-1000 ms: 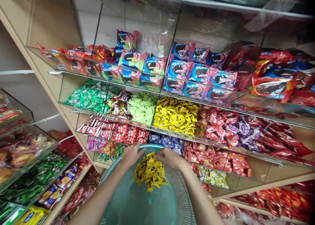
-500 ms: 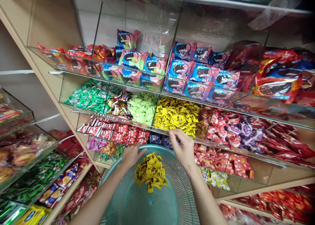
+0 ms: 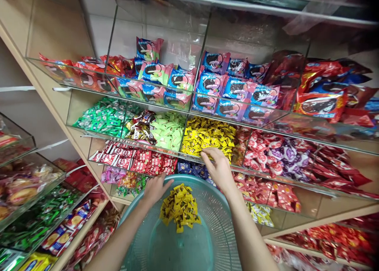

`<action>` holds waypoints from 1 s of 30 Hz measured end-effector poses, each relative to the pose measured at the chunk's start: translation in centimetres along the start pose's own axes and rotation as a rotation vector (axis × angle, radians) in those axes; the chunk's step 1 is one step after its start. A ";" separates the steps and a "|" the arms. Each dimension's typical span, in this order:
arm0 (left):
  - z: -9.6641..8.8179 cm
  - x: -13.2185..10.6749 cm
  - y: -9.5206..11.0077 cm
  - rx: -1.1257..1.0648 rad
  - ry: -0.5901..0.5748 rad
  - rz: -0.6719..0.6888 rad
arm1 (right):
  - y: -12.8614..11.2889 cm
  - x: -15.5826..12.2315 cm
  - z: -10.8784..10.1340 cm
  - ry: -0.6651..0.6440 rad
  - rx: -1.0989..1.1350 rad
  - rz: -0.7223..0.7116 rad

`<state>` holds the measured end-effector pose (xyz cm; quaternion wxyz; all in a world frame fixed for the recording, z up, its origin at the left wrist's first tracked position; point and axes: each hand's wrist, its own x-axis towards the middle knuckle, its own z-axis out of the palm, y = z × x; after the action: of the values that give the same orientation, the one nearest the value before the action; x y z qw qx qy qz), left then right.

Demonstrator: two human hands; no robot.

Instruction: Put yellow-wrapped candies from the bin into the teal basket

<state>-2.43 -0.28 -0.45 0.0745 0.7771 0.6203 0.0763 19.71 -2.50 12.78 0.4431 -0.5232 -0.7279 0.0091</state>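
Now the right hand (image 3: pixel 218 166) is up at the shelf, right at the front edge of the heap of yellow sweets (image 3: pixel 209 134), fingers loosely bent and partly open; nothing shows in its grasp, and whether a fingertip touches a wrapper I can't tell. Over to the left hand (image 3: pixel 155 190), closed on the rim of the green basket (image 3: pixel 217 215), fingers over the edge and thumb on the inner side. Between the two forearms, down inside that basket, sits a small pile of yellow sweets (image 3: pixel 179 207), just beside the left thumb. Up and left of the right hand, pale green sweets (image 3: pixel 168 130); just beyond the left fingertips, red packets (image 3: pixel 154 162); between both hands, dark blue packets (image 3: pixel 192 168) peek over the rim.
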 end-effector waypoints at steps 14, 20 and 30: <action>-0.1 -0.2 0.2 -0.013 -0.011 -0.017 | -1.0 0.7 0.6 -0.230 -0.096 0.090; -0.2 -0.1 0.2 -0.012 -0.007 -0.016 | -1.2 0.4 0.5 -0.273 -0.131 0.074; -0.3 -0.2 0.2 -0.023 -0.014 -0.027 | -1.2 0.1 0.5 -0.278 -0.216 0.072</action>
<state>-2.35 -0.48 -0.16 0.0887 0.7682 0.6294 0.0768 18.43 -2.72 13.11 0.2789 -0.5869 -0.7599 0.0191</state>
